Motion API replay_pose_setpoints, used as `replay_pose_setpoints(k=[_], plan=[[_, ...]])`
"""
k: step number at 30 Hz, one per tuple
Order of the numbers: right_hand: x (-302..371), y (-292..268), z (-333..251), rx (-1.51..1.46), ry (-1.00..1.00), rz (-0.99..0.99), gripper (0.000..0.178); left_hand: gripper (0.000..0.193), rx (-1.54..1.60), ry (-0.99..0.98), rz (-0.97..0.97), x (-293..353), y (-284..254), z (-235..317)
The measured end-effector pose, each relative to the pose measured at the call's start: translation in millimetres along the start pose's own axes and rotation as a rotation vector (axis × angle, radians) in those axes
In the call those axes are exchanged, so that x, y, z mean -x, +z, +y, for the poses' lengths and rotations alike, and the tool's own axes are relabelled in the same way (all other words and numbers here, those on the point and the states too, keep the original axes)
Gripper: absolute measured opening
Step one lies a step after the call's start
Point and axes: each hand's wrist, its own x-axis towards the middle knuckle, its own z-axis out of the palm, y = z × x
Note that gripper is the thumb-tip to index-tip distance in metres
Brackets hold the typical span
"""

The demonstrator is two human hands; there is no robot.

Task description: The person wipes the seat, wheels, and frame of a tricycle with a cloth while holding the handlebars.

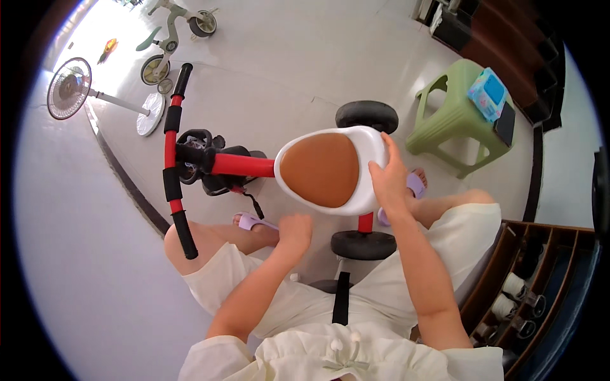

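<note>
In front of me stands a child's tricycle with a red frame (243, 165) and black wheels. Its white seat (376, 145) carries a brown pad (321, 170). My right hand (389, 178) grips the seat's back edge, thumb on top and fingers over the rim. Beside the seat's near side, my left hand (296, 233) is closed in a fist; whatever it may hold is hidden. The handlebar (170, 149) with black grips points left. One rear wheel (363, 246) is close to me, the other (366, 117) on the far side.
A green stool (445, 117) at the right bears a blue wipes pack (488, 94) and a dark phone-like slab (504, 124). A brown shoe rack (532, 279) stands at lower right. Far left are a fan (70, 89) and a balance bike (170, 44).
</note>
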Motion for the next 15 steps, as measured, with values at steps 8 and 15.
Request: replay_pose_setpoints(k=[8, 15], plan=[[-2.0, -1.9, 5.6, -0.035, 0.004, 0.021, 0.046, 0.012, 0.900, -0.052, 0.510, -38.4, -77.6, 41.4], [-1.8, 0.4, 6.1, -0.087, -0.023, 0.034, 0.041, 0.015, 0.885, -0.014, 0.689, -99.3, -63.3, 76.4]])
